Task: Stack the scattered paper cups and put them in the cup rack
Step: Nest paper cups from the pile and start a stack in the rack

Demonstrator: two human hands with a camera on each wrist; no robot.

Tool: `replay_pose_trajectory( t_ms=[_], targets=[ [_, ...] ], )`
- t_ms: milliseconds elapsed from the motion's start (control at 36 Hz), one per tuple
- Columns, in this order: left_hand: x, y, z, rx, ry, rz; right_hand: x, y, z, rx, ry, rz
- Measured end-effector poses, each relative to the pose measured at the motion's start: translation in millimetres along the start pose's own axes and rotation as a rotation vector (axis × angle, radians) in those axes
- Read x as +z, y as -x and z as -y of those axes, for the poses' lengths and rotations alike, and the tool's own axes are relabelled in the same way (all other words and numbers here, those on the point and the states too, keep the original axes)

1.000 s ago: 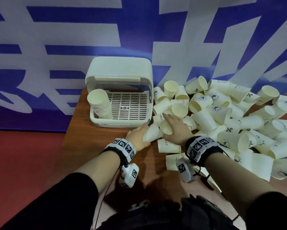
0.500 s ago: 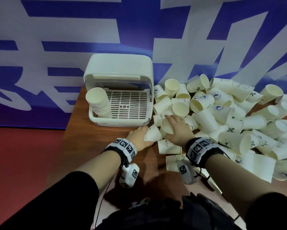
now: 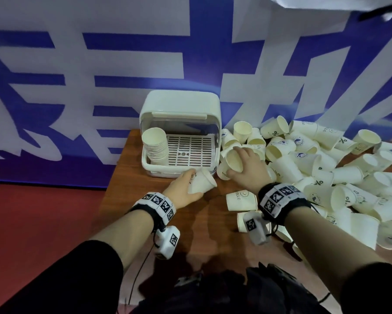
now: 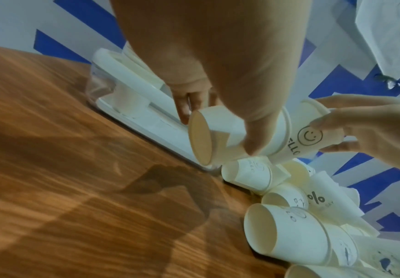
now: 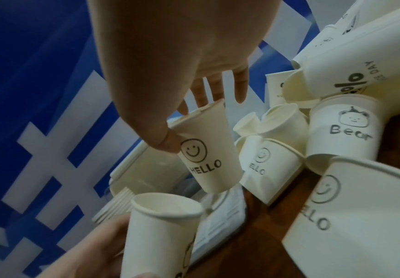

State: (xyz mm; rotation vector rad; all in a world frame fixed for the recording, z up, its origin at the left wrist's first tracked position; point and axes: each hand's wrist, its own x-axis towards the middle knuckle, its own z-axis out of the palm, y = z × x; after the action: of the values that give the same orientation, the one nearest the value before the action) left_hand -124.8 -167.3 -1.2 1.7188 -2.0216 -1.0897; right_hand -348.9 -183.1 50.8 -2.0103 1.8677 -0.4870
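Left hand: the left hand (image 3: 183, 189) reaches forward over the brown wooden tabletop (image 3: 190, 234), just near of the rack; thumb and fingers (image 4: 253, 144) are curled round a plain white paper cup (image 3: 200, 183) lying on its side, mouth to the right.
Right hand: the right hand (image 3: 247, 165) is stretched out at the left edge of the pile, palm down; thumb and fingers (image 5: 163, 139) pinch a white paper cup printed with a smiley and "HELLO" (image 5: 206, 154), lifted off the heap, base towards the left hand's cup.
Gap: the two held cups are close together; whether they touch cannot be told.
Loose cups: a heap of white paper cups (image 3: 326, 168) covers the right of the tabletop.
Cup rack: the white plastic cup rack with a slotted floor (image 3: 182, 114) stands at the far left, a stack of nested cups (image 3: 155, 145) in its left side.
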Motion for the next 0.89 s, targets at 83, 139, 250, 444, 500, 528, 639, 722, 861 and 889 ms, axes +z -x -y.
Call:
replay_pose_trajectory(
  t_ms=[83, 139, 250, 444, 500, 528, 639, 722, 861, 889],
  targets=[
    [-14, 7, -1, 0.007, 0.102, -0.054, -4, 0, 16, -0.037, -0.079, -0.061],
    [-23, 11, -1, 0.006, 0.168, -0.096, -6, 0, 28, -0.072, -0.114, -0.094],
    [-38, 18, 2, 0.038, 0.229, -0.18, -12, -3, 50, -0.146, -0.18, -0.134],
    [-62, 27, 9, 0.117, 0.342, -0.274, -11, -13, 80, -0.207, -0.274, -0.228],
    [-71, 30, 9, 0.125, 0.363, -0.307, -12, -15, 88, -0.233, -0.302, -0.23],
    [-75, 30, 10, 0.124, 0.368, -0.322, -12, -17, 93, -0.248, -0.312, -0.229],
    [-92, 31, 11, 0.112, 0.341, -0.385, -11, -23, 109, -0.276, -0.349, -0.237],
    [-106, 28, 16, 0.081, 0.383, -0.434, -11, -29, 119, -0.289, -0.378, -0.26],
    [-129, 17, 21, 0.03, 0.446, -0.495, -13, -39, 133, -0.301, -0.377, -0.303],
    [-133, 13, 23, 0.029, 0.45, -0.515, -13, -41, 136, -0.301, -0.382, -0.308]
  ],
)
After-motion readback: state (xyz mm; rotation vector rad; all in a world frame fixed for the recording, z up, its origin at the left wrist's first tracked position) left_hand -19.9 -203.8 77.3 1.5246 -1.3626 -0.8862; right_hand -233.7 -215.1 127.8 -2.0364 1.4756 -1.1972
